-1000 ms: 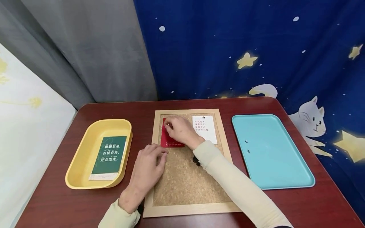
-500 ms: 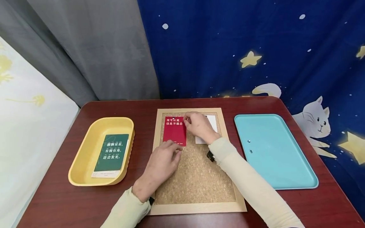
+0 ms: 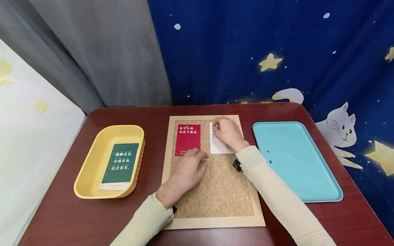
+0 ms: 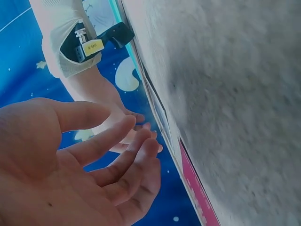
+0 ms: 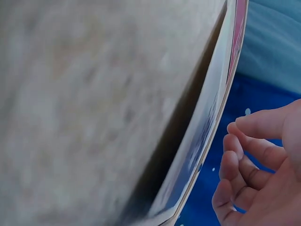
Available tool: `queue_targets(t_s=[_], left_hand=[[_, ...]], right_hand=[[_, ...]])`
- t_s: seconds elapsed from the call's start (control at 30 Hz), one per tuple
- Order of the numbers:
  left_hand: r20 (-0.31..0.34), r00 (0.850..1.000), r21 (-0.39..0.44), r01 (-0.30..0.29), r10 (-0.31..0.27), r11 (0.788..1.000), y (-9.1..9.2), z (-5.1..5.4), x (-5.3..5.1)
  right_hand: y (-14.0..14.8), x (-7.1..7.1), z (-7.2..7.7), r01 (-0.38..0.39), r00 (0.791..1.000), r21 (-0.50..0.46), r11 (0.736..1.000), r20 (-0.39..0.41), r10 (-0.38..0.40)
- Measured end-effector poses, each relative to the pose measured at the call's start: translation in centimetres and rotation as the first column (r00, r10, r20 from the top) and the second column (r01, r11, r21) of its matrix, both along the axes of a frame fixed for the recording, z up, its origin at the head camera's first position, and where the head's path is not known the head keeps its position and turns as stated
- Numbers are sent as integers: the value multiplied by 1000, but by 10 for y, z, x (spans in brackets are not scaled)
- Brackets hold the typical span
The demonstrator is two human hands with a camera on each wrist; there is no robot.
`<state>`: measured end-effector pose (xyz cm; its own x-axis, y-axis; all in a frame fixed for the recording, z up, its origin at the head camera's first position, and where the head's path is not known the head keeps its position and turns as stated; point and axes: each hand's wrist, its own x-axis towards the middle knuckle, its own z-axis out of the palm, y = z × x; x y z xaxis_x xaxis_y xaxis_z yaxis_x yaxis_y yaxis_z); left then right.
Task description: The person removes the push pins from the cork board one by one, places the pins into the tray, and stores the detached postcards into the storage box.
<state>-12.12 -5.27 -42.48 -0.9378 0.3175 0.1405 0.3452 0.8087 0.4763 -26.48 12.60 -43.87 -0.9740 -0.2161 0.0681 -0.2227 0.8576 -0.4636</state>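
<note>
My right hand (image 3: 228,133) hovers over the upper part of a white printed card (image 3: 220,148), hiding much of its text. In the right wrist view the thumb and index tips of my right hand (image 5: 263,165) meet, and nothing shows between them. A red card (image 3: 188,140), with a small pushpin (image 3: 186,126) near its top, lies left of the white one. Both cards are on a wood-framed cork board (image 3: 221,191). My left hand (image 3: 188,169), fingers loosely bent, covers the red card's lower right corner. Its palm side in the left wrist view holds nothing.
A yellow bin (image 3: 89,174) at the left holds a green card (image 3: 121,162) over a paler one. On the right, a turquoise tray (image 3: 304,164) carries small pins (image 3: 268,151) near its left edge. Everything stands on a dark red table (image 3: 55,212).
My right hand has moved right, from the red card's top to above the white card, uncovering the red card's pin and text. My left hand has moved right and slightly up, over the red card's corner.
</note>
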Motion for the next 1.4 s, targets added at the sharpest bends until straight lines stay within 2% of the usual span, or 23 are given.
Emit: queue_targets(t_s=[0.23,0.47,0.83,1.1,1.17,1.4], left_hand=[[62,998,-41,14,-12,999,11,2,-7],[89,996,-86,18,-11,996,21,4,-15],[134,991,-122,37,-20,992,33,-1,-26],[188,982,-181,38,-4,983,40,0,-32],[185,983,-199,32,6,979,42,0,-34],[100,995,-261,2,25,965,47,-4,-40]], right_hand=[[14,-5,0,18,1000,22,1000,-14,-18],[19,-10,-2,42,998,8,999,35,-42],[19,-20,-4,17,1000,15,1000,24,-17],[21,-25,-5,-9,1000,49,999,23,8],[22,-26,-5,-26,1000,61,998,18,25],[22,-29,-3,-83,996,129,988,55,76]])
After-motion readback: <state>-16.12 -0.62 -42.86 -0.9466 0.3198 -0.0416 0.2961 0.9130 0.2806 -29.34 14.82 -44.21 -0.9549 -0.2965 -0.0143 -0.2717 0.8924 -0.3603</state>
